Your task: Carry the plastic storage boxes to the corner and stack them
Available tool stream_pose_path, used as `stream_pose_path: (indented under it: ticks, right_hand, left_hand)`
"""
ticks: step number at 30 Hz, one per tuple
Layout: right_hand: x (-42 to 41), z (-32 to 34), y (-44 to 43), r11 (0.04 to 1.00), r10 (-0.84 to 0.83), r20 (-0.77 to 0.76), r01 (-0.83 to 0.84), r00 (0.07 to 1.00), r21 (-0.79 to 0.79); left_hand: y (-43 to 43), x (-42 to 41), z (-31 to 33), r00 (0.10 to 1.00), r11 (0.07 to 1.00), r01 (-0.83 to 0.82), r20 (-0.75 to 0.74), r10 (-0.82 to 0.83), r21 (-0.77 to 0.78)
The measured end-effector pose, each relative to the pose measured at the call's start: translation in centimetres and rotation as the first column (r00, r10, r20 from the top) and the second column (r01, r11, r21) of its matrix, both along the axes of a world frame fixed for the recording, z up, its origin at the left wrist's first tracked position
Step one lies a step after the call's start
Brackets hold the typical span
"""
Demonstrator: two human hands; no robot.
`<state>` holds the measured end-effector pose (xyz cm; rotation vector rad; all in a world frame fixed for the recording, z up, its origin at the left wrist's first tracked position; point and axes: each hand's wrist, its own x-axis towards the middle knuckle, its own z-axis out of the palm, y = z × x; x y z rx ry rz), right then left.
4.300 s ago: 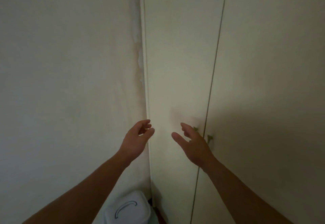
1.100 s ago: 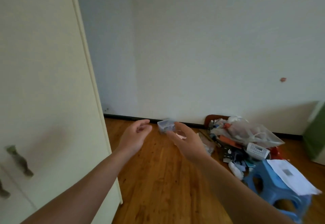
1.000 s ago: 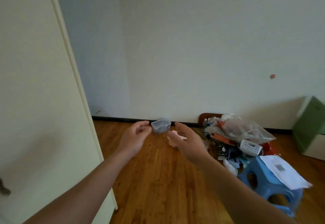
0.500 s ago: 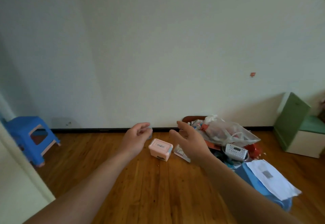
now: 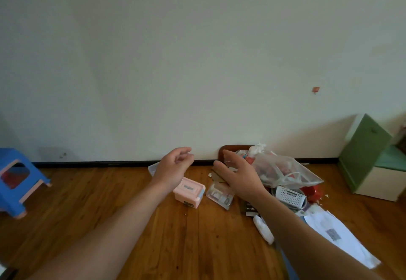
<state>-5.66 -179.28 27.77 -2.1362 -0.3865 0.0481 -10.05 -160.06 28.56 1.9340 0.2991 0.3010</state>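
A small pink plastic storage box (image 5: 190, 191) with a lid sits on the wooden floor near the wall. A clear plastic box (image 5: 152, 168) peeks out behind my left hand by the baseboard. Another clear box (image 5: 220, 195) with papers inside lies just right of the pink one. My left hand (image 5: 173, 168) hovers above and in front of the pink box, fingers loosely curled, holding nothing. My right hand (image 5: 238, 177) is held out over the clear box, fingers spread and empty.
A pile of clutter lies right: a clear bag (image 5: 279, 169), a white perforated basket (image 5: 289, 196), white papers (image 5: 338, 238). A blue stool (image 5: 15, 180) stands at the left, a green and cream cabinet (image 5: 369, 159) at the right. Wooden floor (image 5: 175, 246) spreads in front.
The view has swung from the wardrobe corner across the room to the far wall and clutter. Both hands stay raised and empty; the pink box now lies closer beneath them.
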Motion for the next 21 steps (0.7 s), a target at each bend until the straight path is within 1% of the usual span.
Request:
stream_pose_path:
  ticks: [5, 10, 18, 21]
  right_hand:
    - [5.9, -0.7, 1.9, 0.999, -0.037, -0.029, 0.037, 0.999, -0.007]
    - [12.6, -0.4, 5.2, 0.994, -0.1, -0.005, 0.1, 0.995, -0.033]
    - [21.6, 0.7, 11.3, 0.988, -0.156, -0.011, 0.156, 0.988, 0.001]
    - [23.2, 0.7, 12.2, 0.986, -0.165, -0.02, 0.165, 0.986, 0.026]
  left_hand:
    - [2.0, 6.9, -1.6, 0.999, 0.999, 0.042, -0.008, -0.042, -0.015]
    - [5.8, 14.9, -1.7, 0.995, 0.994, 0.099, 0.009, -0.099, -0.035]
    - [12.1, 25.5, -1.2, 0.986, 0.985, 0.166, -0.001, -0.166, -0.039]
    - [13.2, 27.9, -1.6, 0.982, 0.981, 0.19, -0.006, -0.19, -0.037]
